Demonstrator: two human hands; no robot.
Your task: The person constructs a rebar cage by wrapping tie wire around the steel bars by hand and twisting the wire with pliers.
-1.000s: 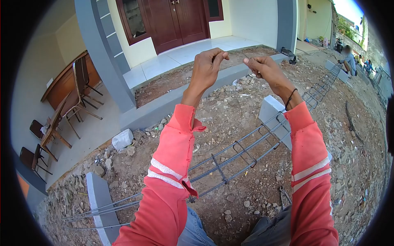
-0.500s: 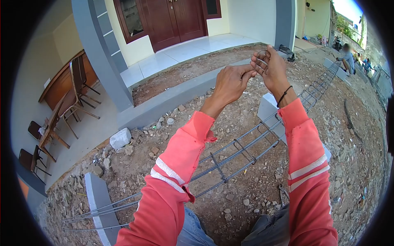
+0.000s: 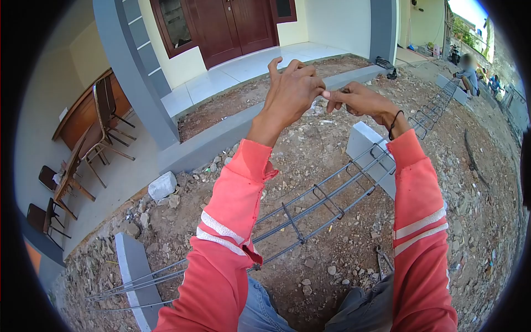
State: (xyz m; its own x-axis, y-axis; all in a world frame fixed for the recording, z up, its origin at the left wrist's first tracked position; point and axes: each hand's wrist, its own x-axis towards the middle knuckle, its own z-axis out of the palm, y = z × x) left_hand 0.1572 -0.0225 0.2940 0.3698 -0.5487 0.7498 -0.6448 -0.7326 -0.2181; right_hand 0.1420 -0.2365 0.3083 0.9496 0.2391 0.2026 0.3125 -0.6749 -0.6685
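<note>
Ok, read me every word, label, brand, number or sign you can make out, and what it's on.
No readable text anywhere.
Sleeve stripes: plain white, no lettering shows.
Rebar cage: no markings legible.
Pale rectangle by the wooden desk: too small to tell.

The cage (image 3: 292, 222), dull, rough-looking metal, runs from 8 to 2 o'clock. The sleeves (image 3: 221, 193) are matt cloth, frayed, with cracked white stripes; the jeans (image 3: 263, 307) at 6 o'clock look like denim. The block (image 3: 130, 252) at 8 is smooth, matt. Rough, stony soil (image 3: 326, 265) surrounds it. At 11, tiles (image 3: 213, 83) shine; the desk (image 3: 83, 119) toward 10 is satiny wood.
</note>
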